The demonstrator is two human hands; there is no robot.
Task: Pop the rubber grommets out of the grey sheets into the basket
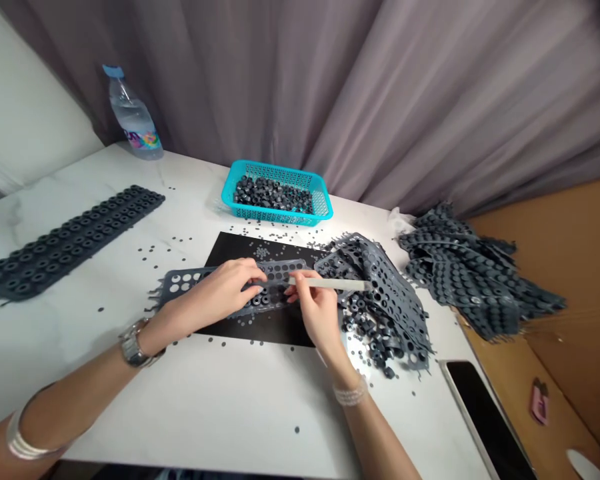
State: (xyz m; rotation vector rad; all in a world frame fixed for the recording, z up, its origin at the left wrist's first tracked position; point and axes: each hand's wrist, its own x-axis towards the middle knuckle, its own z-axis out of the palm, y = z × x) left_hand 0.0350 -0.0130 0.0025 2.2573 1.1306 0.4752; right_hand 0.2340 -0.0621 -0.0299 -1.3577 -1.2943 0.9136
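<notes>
The counter (pixel 220 413) is white with faint grey veining; along its far edge, a turquoise latticed basket (pixel 280 217), and at the far left corner, a blue cap (pixel 113 71); mid-counter, a black mat (pixel 275 331), a dark grey sheet (pixel 167 288) patterned with round holes and an off-white tool (pixel 333 284); beyond the far edge, a purplish-grey curtain (pixel 280 73)

Evenly bright indoor light, soft shadows, wide-angle bending toward edges, slight blur at corners
</notes>
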